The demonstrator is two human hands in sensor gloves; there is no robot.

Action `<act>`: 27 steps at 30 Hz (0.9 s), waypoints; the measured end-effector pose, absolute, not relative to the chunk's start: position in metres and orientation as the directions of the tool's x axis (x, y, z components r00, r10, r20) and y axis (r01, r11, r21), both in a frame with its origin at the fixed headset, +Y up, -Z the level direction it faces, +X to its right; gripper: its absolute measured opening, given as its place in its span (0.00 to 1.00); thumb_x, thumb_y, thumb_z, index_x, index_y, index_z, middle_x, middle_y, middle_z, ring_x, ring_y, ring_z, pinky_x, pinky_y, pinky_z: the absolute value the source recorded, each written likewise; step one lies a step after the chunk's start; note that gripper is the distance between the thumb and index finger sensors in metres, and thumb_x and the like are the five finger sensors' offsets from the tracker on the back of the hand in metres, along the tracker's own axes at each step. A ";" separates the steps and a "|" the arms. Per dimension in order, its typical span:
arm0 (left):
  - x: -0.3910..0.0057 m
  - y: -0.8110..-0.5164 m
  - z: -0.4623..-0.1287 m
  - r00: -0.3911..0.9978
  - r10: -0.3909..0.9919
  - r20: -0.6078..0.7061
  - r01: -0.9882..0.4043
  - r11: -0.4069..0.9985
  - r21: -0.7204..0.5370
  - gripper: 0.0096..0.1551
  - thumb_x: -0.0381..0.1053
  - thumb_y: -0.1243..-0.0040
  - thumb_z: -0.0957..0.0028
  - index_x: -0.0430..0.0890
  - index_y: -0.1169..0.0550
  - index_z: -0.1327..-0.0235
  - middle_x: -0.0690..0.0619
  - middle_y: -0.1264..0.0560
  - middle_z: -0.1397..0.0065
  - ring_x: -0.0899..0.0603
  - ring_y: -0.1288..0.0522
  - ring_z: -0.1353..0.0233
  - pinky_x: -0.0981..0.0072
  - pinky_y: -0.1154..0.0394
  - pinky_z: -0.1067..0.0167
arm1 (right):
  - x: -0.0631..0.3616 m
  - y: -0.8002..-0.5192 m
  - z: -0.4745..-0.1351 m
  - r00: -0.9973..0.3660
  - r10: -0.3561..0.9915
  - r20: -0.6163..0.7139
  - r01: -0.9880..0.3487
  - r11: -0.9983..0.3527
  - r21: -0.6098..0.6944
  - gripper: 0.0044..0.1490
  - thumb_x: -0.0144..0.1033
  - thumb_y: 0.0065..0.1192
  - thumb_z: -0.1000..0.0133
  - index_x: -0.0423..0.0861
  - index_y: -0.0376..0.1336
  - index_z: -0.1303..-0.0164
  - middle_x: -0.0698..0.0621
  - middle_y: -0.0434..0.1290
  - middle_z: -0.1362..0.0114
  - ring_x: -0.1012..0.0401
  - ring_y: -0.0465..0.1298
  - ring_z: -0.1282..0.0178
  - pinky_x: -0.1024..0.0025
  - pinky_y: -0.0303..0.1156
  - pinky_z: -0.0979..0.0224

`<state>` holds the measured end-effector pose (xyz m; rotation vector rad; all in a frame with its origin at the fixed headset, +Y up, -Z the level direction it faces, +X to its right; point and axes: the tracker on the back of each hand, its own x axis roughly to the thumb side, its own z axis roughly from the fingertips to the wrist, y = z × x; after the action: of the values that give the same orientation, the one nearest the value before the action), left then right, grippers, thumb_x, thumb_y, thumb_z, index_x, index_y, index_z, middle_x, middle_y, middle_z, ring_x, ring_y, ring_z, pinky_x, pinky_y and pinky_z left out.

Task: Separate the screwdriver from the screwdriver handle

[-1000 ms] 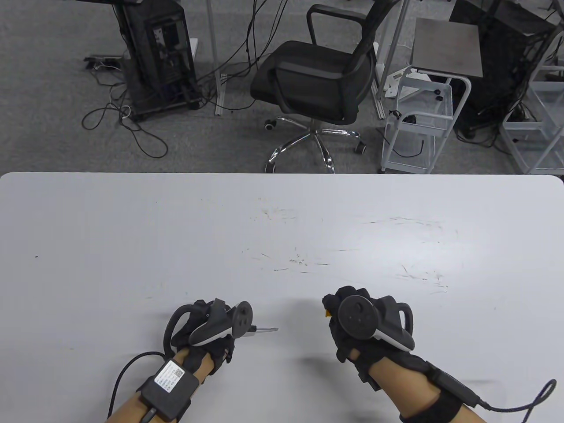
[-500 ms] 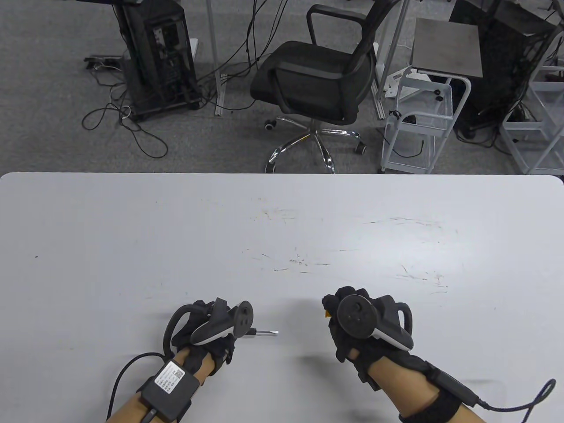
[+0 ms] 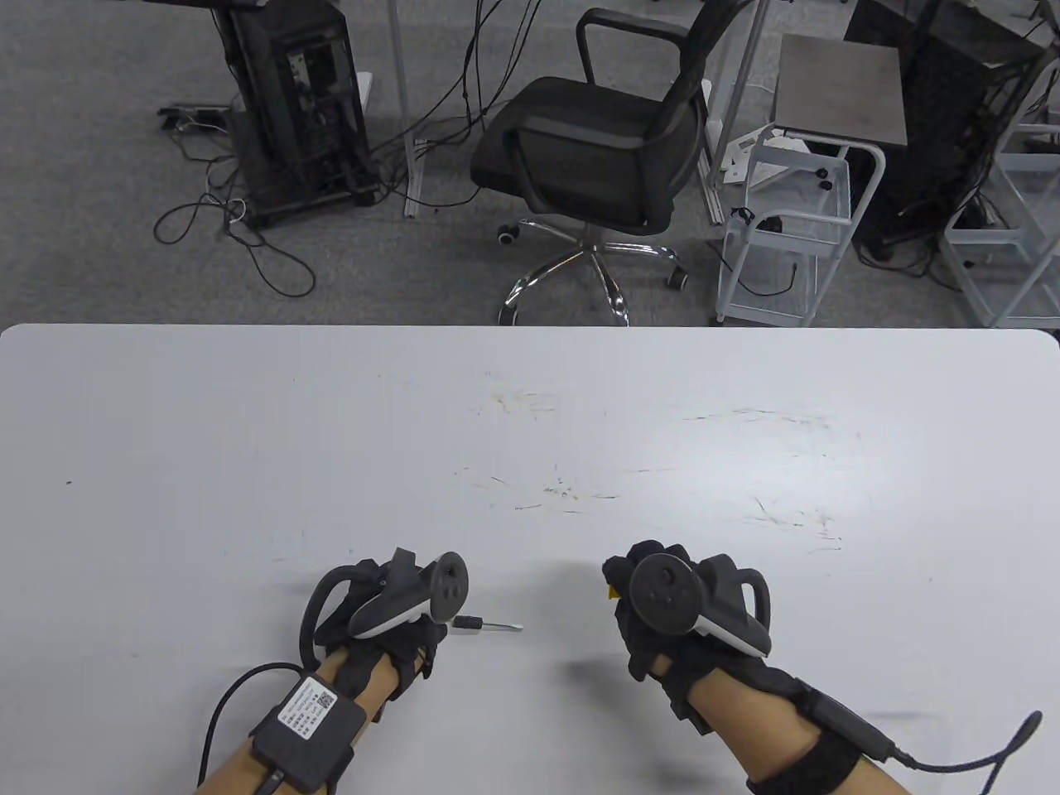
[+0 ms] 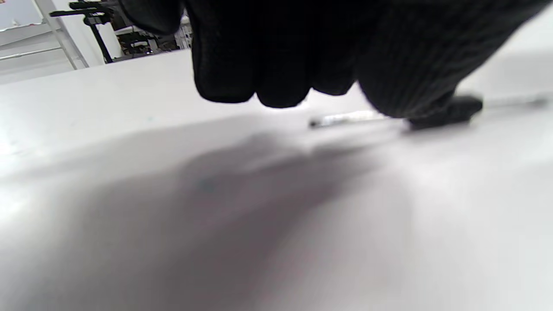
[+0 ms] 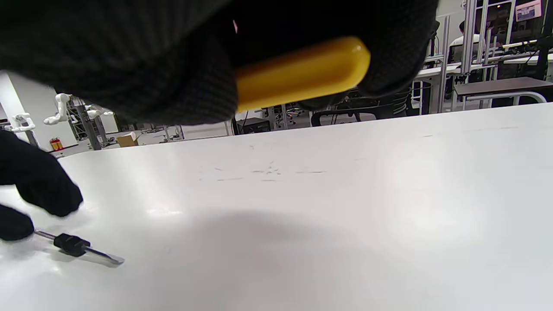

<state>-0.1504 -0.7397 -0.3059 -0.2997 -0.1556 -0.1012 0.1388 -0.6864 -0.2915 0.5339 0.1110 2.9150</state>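
Screwdriver (image 3: 491, 625) lies on my scuffed white table (image 3: 248, 464) by my left hand (image 3: 389, 617), whose grip I can't tell, while my right hand (image 3: 662, 604) grips its yellow handle (image 5: 298, 73).

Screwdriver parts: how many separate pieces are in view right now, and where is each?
2. The metal screwdriver shaft lies on the table beside the left hand; the yellow screwdriver handle is held in the right hand.
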 end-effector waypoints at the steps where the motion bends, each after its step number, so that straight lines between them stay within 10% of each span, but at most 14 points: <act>1: -0.154 -0.729 -0.304 0.987 -0.036 0.154 0.076 0.962 -0.263 0.36 0.65 0.30 0.55 0.58 0.25 0.32 0.55 0.28 0.25 0.38 0.26 0.26 0.38 0.40 0.24 | 0.137 -0.690 -0.292 -0.918 0.183 0.351 -0.153 -0.982 0.112 0.30 0.37 0.71 0.40 0.46 0.64 0.28 0.49 0.62 0.26 0.42 0.69 0.30 0.43 0.67 0.27; 8: -0.166 -0.681 -0.287 0.967 0.188 0.170 -0.177 0.981 -0.081 0.47 0.73 0.39 0.56 0.60 0.37 0.22 0.55 0.42 0.16 0.34 0.40 0.15 0.36 0.43 0.23 | 0.128 -0.719 -0.297 -0.923 0.128 0.362 -0.066 -0.981 0.180 0.31 0.38 0.71 0.40 0.46 0.64 0.27 0.49 0.64 0.26 0.42 0.70 0.31 0.43 0.68 0.28; 27: -0.170 -0.652 -0.272 0.947 0.232 0.221 -0.237 0.971 -0.002 0.49 0.74 0.40 0.55 0.60 0.40 0.21 0.56 0.46 0.15 0.34 0.48 0.12 0.34 0.47 0.21 | 0.133 -0.748 -0.306 -0.951 0.002 0.308 0.065 -0.977 0.206 0.31 0.40 0.73 0.40 0.47 0.65 0.27 0.50 0.66 0.26 0.43 0.73 0.30 0.43 0.69 0.29</act>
<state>-0.1696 -0.6523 -0.2718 0.0252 -0.2224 0.2389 0.1332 -0.7485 -0.3065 0.4919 0.3403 3.1167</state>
